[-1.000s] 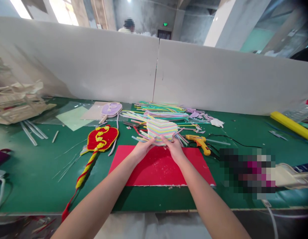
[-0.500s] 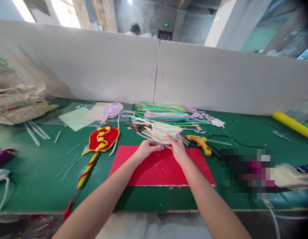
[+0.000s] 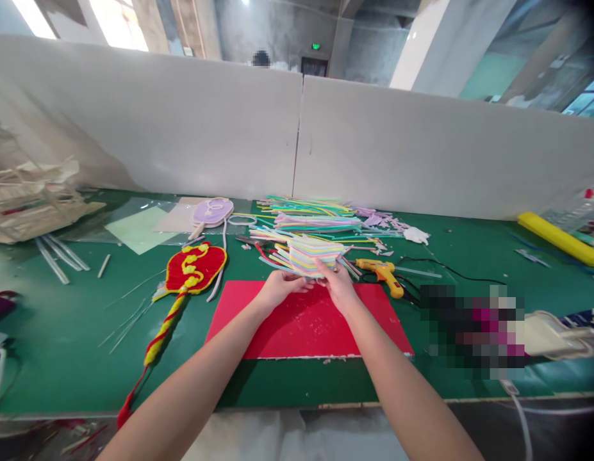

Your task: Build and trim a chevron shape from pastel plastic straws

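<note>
A striped panel of pastel pipe cleaners (image 3: 313,251), in pink, white, yellow and blue, is held up above the back edge of a red board (image 3: 301,330). My left hand (image 3: 283,291) grips its lower left edge, fingers curled under it. At the lower right, my right hand (image 3: 339,285) pinches the panel with the thumb on its front. Some fingertips are hidden behind the panel. Loose ends stick out at its left, close to red-handled pliers (image 3: 259,246). A yellow glue gun (image 3: 386,272) lies right of my right hand.
Bundles of pipe cleaners (image 3: 316,222) lie behind my hands. To the left are a red and yellow fan (image 3: 195,269), a lilac fan (image 3: 213,211) and clear glue sticks (image 3: 61,255). A white partition (image 3: 397,147) borders the green table (image 3: 85,346). A yellow bar (image 3: 561,240) lies right.
The whole view has shifted slightly, so the table things appear a little further left. Both hands keep their hold on the striped panel, which has hardly moved.
</note>
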{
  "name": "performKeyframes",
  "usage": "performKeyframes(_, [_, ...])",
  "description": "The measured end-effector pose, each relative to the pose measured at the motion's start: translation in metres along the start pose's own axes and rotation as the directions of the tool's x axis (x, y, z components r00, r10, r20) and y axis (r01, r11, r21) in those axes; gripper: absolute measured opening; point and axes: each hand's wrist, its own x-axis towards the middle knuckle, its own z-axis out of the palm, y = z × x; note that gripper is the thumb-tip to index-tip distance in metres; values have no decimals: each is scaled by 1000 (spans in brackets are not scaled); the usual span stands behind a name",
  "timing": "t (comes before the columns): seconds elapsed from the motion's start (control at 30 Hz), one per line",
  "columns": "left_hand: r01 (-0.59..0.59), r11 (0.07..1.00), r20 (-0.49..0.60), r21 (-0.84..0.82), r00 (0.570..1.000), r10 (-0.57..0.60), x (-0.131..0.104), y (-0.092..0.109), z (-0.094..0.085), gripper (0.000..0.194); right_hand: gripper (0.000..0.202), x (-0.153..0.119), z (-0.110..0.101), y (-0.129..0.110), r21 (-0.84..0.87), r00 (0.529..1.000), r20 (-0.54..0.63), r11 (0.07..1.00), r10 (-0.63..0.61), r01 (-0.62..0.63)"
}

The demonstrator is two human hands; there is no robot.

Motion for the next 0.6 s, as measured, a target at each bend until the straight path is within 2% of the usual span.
performKeyframes(0.23, [3, 1000, -4, -3, 1000, -3, 0, 0, 0, 32, 32, -1, 0, -1, 2, 1000, -20, 1000, 18, -18])
performKeyframes(0.33, [-37, 999, -28, -5, 999, 37, 0, 0, 1, 40, 33, -2, 3, -4, -2, 999, -34, 1000, 23, -24])
performKeyframes(0.47, [-171, 968, -106, -185, 982, 153, 2, 1, 2, 55, 33, -3, 5, -4, -55, 1000, 0, 998, 23, -23])
performKeyframes(0.6, [-197, 923, -151, -330, 976, 154, 2, 3, 0, 53, 37, 0, 3, -1, -114, 1000, 19, 993, -15, 17])
